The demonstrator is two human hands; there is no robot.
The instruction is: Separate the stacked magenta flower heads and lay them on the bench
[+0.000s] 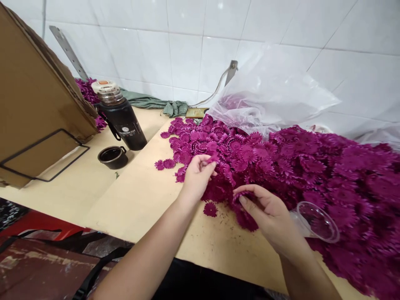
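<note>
A large heap of magenta artificial flower heads (300, 162) spreads over the table from its middle to the right side. At the heap's front edge, my left hand (200, 171) pinches a magenta flower head (213, 158) between thumb and fingertips. To its right, my right hand (265, 210) is closed on another magenta flower head (240, 196), its thumb pressed on the petals. One loose flower (210, 209) lies flat on the table between my hands. Behind my right wrist, a clear plastic cup (317, 223) rests on its side against the heap.
A black bottle (123, 121) and a small black cup (113, 157) stand at the left, near a cardboard box (40, 87) and a black wire frame (51, 180). A clear plastic bag (265, 91) leans on the tiled wall behind the heap. A green cloth (146, 100) lies along the back.
</note>
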